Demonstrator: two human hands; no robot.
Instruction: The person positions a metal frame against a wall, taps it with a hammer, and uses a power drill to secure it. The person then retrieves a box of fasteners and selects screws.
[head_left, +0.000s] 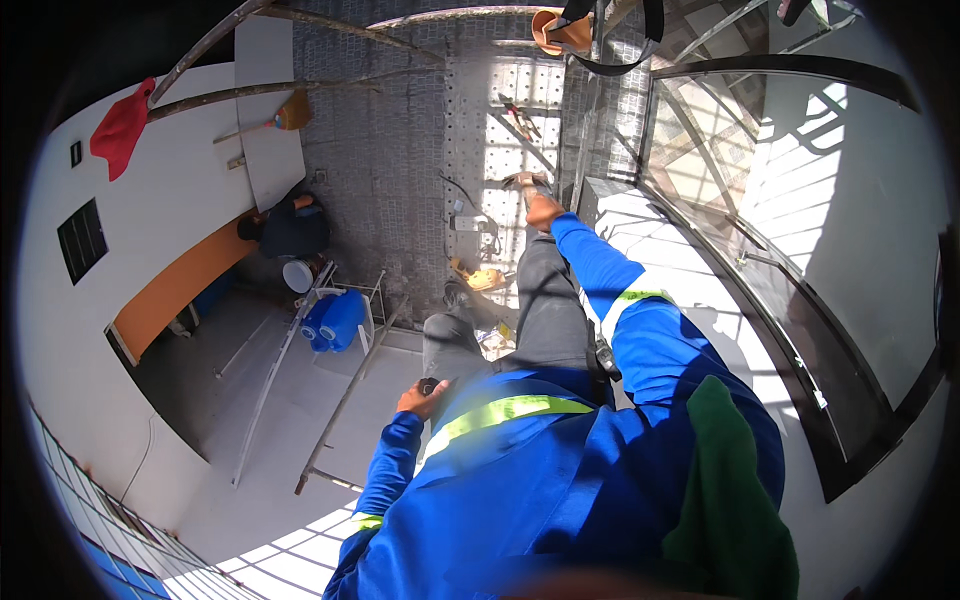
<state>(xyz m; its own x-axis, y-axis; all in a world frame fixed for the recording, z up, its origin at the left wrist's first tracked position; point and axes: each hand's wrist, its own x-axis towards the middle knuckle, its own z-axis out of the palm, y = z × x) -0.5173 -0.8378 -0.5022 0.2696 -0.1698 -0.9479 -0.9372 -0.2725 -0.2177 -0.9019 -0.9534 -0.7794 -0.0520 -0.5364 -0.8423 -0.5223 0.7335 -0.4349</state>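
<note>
My right hand (543, 210) reaches forward with fingers closed around a hammer (523, 180), its head over the sunlit perforated metal plank (470, 150) beyond my legs. My left hand (420, 402) is low beside my left thigh, closed on a small dark object (430, 386) that is mostly hidden. Farther forward on the plank lie hand tools with red handles (522, 122). A yellow item (485, 278) and some small pieces lie near my feet. An orange pouch (560, 33) with a black strap hangs at the top.
A person in dark clothes (290, 228) bends by the white wall (160, 200) below left. Blue jugs (342, 318), metal poles (340, 420) and a ladder-like frame are at the lower left. Railing bars (260, 90) cross the upper left; a dark-framed glass opening (750, 260) is at right.
</note>
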